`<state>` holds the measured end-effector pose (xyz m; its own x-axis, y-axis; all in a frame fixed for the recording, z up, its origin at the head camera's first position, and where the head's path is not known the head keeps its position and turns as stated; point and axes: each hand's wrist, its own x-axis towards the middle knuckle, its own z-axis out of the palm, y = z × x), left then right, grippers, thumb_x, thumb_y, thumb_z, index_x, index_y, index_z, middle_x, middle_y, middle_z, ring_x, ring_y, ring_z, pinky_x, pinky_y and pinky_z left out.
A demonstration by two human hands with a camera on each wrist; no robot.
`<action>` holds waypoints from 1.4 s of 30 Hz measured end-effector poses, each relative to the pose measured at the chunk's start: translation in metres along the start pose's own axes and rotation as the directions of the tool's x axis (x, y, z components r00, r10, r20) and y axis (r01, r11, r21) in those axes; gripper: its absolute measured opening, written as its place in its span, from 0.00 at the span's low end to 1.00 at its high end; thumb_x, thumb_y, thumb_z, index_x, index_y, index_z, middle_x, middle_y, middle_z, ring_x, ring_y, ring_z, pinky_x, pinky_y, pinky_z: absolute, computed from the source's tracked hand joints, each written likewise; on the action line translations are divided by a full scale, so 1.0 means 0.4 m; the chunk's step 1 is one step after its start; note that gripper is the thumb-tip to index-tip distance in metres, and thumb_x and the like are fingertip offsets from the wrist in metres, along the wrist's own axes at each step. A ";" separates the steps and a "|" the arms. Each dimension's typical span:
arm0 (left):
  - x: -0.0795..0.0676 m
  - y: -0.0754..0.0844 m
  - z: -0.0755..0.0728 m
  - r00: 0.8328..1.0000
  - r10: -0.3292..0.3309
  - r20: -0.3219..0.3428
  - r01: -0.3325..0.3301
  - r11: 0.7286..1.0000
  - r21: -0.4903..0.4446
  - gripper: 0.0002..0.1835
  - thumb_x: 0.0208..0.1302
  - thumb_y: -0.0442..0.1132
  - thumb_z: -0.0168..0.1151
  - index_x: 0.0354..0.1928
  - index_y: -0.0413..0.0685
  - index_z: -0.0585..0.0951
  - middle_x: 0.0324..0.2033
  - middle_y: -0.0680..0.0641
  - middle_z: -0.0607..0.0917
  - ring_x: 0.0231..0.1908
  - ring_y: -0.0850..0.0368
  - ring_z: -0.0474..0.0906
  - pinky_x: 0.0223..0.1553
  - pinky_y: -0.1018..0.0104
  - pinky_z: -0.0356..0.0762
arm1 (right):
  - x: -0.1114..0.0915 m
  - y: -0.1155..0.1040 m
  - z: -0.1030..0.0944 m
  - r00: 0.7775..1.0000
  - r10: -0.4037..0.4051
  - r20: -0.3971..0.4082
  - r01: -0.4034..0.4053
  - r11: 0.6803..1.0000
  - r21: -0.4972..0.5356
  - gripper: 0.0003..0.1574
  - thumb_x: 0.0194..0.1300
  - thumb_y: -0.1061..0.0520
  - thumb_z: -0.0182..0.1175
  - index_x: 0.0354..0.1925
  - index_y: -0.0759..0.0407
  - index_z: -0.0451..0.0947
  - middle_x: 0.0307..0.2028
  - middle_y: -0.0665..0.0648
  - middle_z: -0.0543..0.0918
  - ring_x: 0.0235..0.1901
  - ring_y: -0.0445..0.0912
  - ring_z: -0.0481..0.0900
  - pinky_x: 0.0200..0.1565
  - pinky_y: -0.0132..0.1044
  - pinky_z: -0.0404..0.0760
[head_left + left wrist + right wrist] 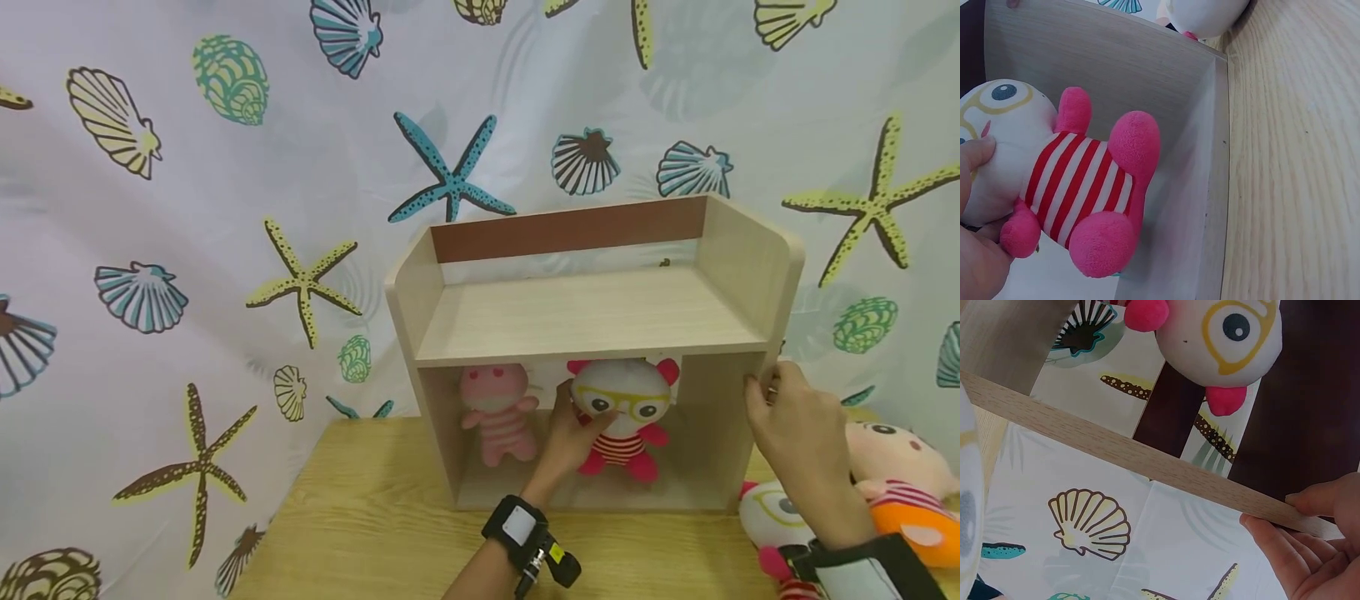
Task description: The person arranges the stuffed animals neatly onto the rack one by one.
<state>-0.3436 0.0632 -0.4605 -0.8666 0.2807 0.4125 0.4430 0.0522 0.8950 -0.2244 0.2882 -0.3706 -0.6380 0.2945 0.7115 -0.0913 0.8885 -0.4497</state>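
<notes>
A plush panda (621, 417) with yellow glasses, a red-striped body and pink limbs is inside the lower compartment of a small wooden shelf (585, 312). My left hand (570, 437) grips it by the head, thumb across its face. In the left wrist view the panda (1079, 181) shows its whole front, and the left hand (982, 256) reaches in from the edge. With thumb and fingers, my right hand (802, 442) pinches the front edge of the shelf's right side panel. The right wrist view shows this hand (1316, 531) on the panel edge (1116, 449).
Left of the panda in the same compartment, a pink striped plush (502, 417) leans upright. Right of the shelf are another glasses-wearing plush (772, 512) and a larger doll (900, 467) with orange bottoms. A patterned curtain (225, 183) hangs behind the wooden table (360, 517).
</notes>
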 end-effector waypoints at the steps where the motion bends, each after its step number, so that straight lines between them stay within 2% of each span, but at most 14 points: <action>1: 0.000 -0.003 0.002 1.000 -0.002 -0.002 0.002 1.000 0.010 0.35 0.63 0.39 0.70 0.67 0.42 0.63 0.51 0.50 0.77 0.51 0.60 0.77 0.50 0.66 0.76 | -0.001 0.000 0.000 1.000 0.001 0.002 -0.001 1.000 0.001 0.19 0.67 0.62 0.61 0.42 0.83 0.71 0.28 0.82 0.78 0.19 0.72 0.76 0.15 0.55 0.74; 7: 0.003 -0.014 0.016 1.000 -0.006 0.000 0.006 1.000 -0.007 0.33 0.63 0.37 0.70 0.65 0.43 0.64 0.49 0.51 0.77 0.49 0.60 0.78 0.50 0.66 0.77 | -0.007 -0.001 0.001 1.000 0.002 0.007 -0.002 1.000 0.003 0.21 0.67 0.63 0.60 0.43 0.84 0.70 0.32 0.84 0.78 0.23 0.75 0.78 0.17 0.56 0.76; 18: 0.030 -0.011 0.049 0.999 0.036 -0.003 -0.036 0.997 -0.061 0.32 0.64 0.37 0.69 0.65 0.43 0.64 0.52 0.48 0.77 0.52 0.56 0.78 0.51 0.65 0.77 | 0.001 -0.002 0.000 1.000 -0.011 -0.015 0.011 1.000 0.001 0.20 0.66 0.63 0.62 0.43 0.83 0.71 0.33 0.84 0.78 0.25 0.75 0.78 0.18 0.58 0.76; 24: 0.037 -0.017 0.067 1.000 -0.002 -0.006 0.001 0.997 -0.077 0.32 0.64 0.37 0.69 0.65 0.47 0.64 0.50 0.53 0.77 0.51 0.60 0.78 0.51 0.66 0.76 | -0.001 -0.003 -0.006 1.000 -0.009 0.007 0.008 1.000 0.005 0.20 0.67 0.63 0.61 0.42 0.83 0.70 0.28 0.81 0.78 0.19 0.71 0.77 0.14 0.50 0.74; 28: 0.038 -0.025 0.078 1.000 -0.011 -0.020 0.010 0.997 -0.082 0.31 0.64 0.37 0.69 0.64 0.50 0.64 0.50 0.56 0.76 0.51 0.62 0.77 0.52 0.66 0.75 | -0.005 -0.002 -0.003 1.000 0.002 0.017 -0.002 1.000 0.002 0.20 0.67 0.62 0.61 0.42 0.83 0.70 0.28 0.81 0.78 0.18 0.70 0.77 0.14 0.51 0.75; 34: 0.048 -0.039 0.088 0.999 0.018 -0.031 -0.022 0.991 -0.135 0.30 0.64 0.35 0.68 0.63 0.47 0.64 0.50 0.54 0.76 0.51 0.60 0.77 0.51 0.66 0.76 | -0.007 -0.003 0.000 1.000 -0.007 0.023 0.007 1.000 0.006 0.21 0.67 0.63 0.61 0.45 0.84 0.69 0.30 0.82 0.78 0.19 0.70 0.78 0.15 0.51 0.76; 42: 0.072 -0.054 0.103 0.998 0.064 -0.011 -0.065 0.991 -0.115 0.31 0.64 0.36 0.68 0.64 0.45 0.63 0.51 0.53 0.75 0.51 0.60 0.76 0.52 0.65 0.76 | -0.004 -0.004 -0.004 1.000 0.004 0.019 -0.004 1.000 -0.004 0.21 0.67 0.63 0.60 0.44 0.84 0.70 0.29 0.82 0.78 0.20 0.71 0.78 0.16 0.53 0.76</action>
<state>-0.3687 0.1097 -0.4748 -0.8389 0.2726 0.4711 0.4691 -0.0768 0.8798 -0.2221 0.2869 -0.3704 -0.6526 0.2914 0.6994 -0.0855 0.8889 -0.4501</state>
